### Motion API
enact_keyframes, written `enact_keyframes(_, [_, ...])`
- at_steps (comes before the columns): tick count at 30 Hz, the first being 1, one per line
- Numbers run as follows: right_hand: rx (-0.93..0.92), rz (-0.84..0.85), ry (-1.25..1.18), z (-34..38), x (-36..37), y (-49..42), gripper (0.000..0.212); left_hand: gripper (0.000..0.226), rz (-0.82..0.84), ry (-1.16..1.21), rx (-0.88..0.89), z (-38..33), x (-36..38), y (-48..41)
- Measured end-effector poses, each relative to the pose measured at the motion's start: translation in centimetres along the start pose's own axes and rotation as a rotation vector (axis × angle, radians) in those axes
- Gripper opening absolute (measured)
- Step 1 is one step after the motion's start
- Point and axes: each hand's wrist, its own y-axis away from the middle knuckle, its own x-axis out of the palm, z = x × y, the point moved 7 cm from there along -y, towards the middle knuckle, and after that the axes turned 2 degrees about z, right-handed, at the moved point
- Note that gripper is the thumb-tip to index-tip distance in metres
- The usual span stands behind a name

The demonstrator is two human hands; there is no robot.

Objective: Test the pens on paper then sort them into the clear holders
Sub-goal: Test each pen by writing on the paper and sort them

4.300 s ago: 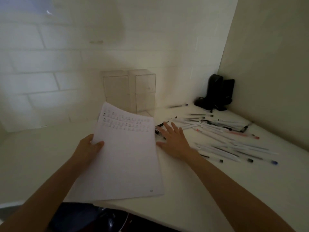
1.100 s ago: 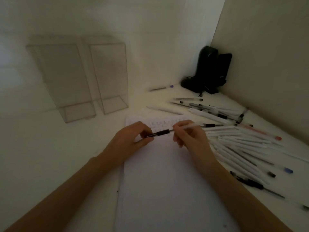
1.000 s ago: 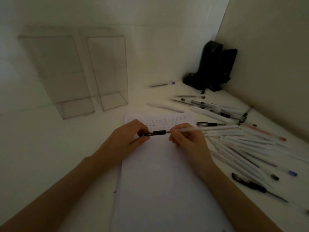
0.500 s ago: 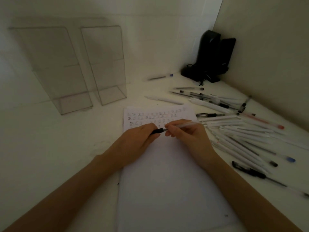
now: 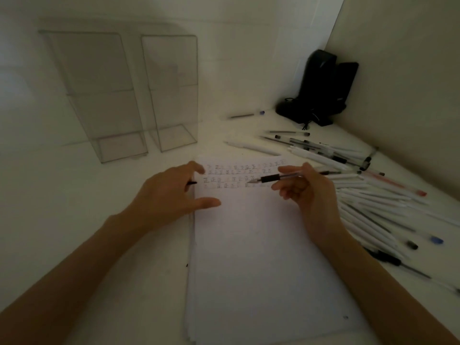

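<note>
A white sheet of paper (image 5: 261, 257) lies in front of me, with rows of small test marks along its top edge. My right hand (image 5: 307, 195) holds a clear pen with a black grip (image 5: 278, 177), its bare tip pointing left just above the marks. My left hand (image 5: 169, 195) rests at the paper's left edge with the black pen cap (image 5: 192, 183) pinched in its fingers. Two empty clear holders (image 5: 104, 95) (image 5: 171, 90) stand side by side at the back left. A heap of pens (image 5: 368, 195) lies to the right of the paper.
A black device (image 5: 321, 90) with a cord sits in the back right corner. A single pen (image 5: 245, 115) lies by the back wall. Walls close the desk at the back and right. A white pen (image 5: 251, 147) lies just beyond the paper.
My hands have pulled apart: the cap came off the pen and stayed in my left hand, while my right hand moved right with the uncapped pen. Earlier I laid the paper down flat.
</note>
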Motion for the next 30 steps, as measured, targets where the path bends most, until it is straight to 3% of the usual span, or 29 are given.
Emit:
enact_keyframes(4, [-0.029, 0.046, 0.277, 1.5, 2.9, -0.5, 0.016, 0.085, 0.025, -0.133, 0.02, 1.8, 0.8, 0.6])
enact_keyframes(7, [0.053, 0.156, 0.275, 0.8, 7.0, -1.5, 0.006, 0.087, 0.018, -0.159, 0.021, 1.7, 1.0, 0.6])
enact_keyframes(11, [0.033, 0.155, 0.432, -0.8, 10.6, -2.4, 0.025, 0.092, -0.013, -0.177, 0.021, 1.5, 1.1, 0.9])
enact_keyframes(15, [-0.037, 0.129, 0.597, -2.9, 11.0, -2.4, 0.024, 0.089, -0.012, -0.161, 0.037, 2.1, 1.4, 0.7])
enact_keyframes(20, [-0.053, 0.088, 0.592, -3.4, 10.5, -2.6, 0.03, 0.087, -0.033, -0.145, 0.061, 2.4, 1.7, 0.5])
enact_keyframes(30, [-0.067, 0.133, 0.57, -3.7, 11.1, -2.5, 0.022, 0.082, -0.014, -0.182, 0.08, 2.2, 1.7, 0.5])
